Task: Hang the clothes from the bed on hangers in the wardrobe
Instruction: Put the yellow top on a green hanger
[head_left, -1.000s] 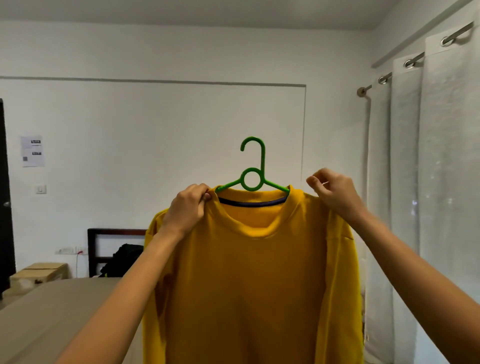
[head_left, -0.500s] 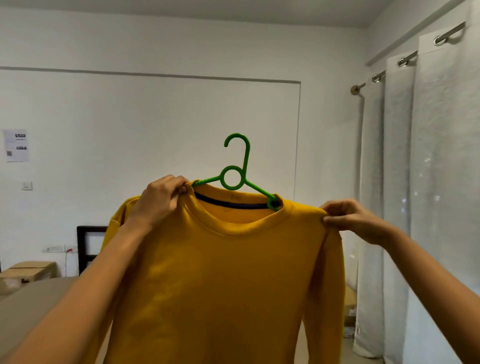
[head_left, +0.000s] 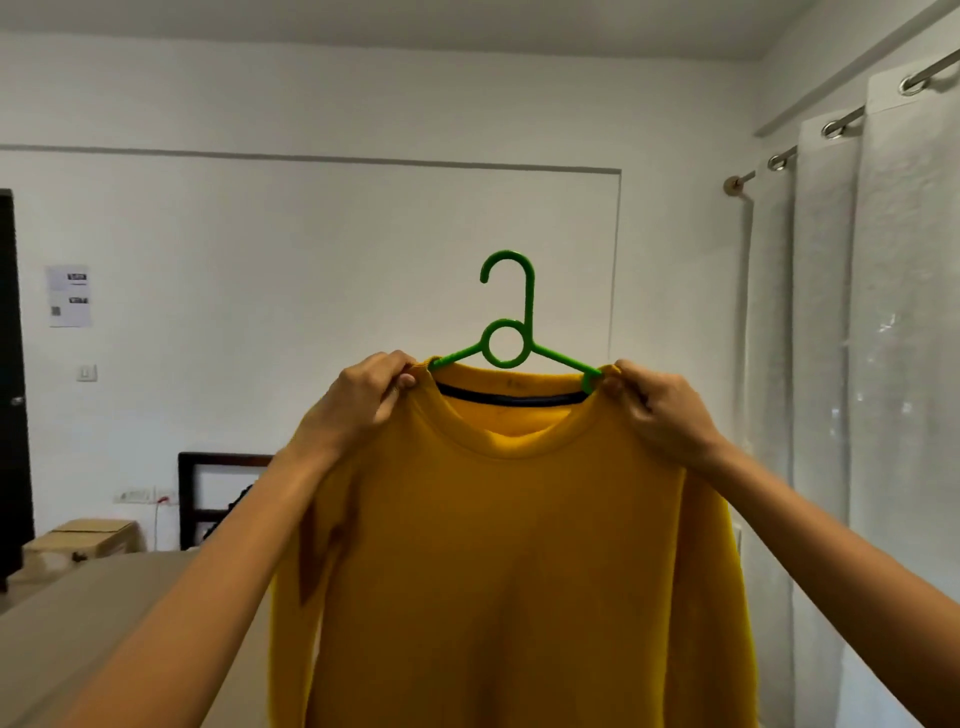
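A mustard-yellow sweatshirt (head_left: 514, 561) hangs in front of me at chest height on a green plastic hanger (head_left: 511, 322). The hanger's hook and ring stick up out of the neck opening, and its arms run under the shoulders. My left hand (head_left: 358, 402) pinches the sweatshirt's left shoulder beside the collar. My right hand (head_left: 660, 410) pinches the right shoulder where the hanger arm ends. Both sleeves hang straight down. The wardrobe is out of view.
The bed (head_left: 78, 623) with a beige sheet lies at lower left. Behind it stand a dark wooden chair (head_left: 218, 499) and a cardboard box (head_left: 88, 540). White curtains (head_left: 883, 364) cover the right side. A dark door edge (head_left: 10, 395) is at far left.
My right hand moved up from the sleeve seam to the shoulder by the collar. The hanger went from tilted to level, and the sweatshirt now sits square on it.
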